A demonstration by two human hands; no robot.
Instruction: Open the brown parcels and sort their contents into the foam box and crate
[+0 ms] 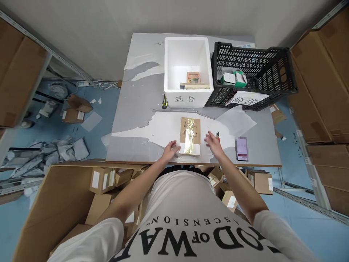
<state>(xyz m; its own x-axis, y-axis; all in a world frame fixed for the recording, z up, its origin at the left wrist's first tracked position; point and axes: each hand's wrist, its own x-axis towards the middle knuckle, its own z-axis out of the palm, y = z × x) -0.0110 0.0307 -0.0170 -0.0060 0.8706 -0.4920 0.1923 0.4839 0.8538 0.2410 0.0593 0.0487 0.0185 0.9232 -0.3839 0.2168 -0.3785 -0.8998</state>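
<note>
A small brown cardboard box (194,135) with clear yellowish tape down its middle, handwriting and a white label lies on the table in front of me. At its lower left edge is my left hand (170,150), fingers apart and curved; whether the fingertips touch the box I cannot tell. To the right of the box, a small gap away, my right hand (213,144) is open with nothing in it. Just beyond that hand lies a red utility knife (218,137), partly hidden by it. A phone (241,149) with a blurred lilac screen rests farther right.
A white foam bin (188,99) with booklets in it stands at the back, beside a black plastic crate (251,58) holding small green-and-white boxes. A yellow-black cutter (164,101) lies by the bin. Below the table's front edge (131,162) sits a large carton (65,196) with several boxes.
</note>
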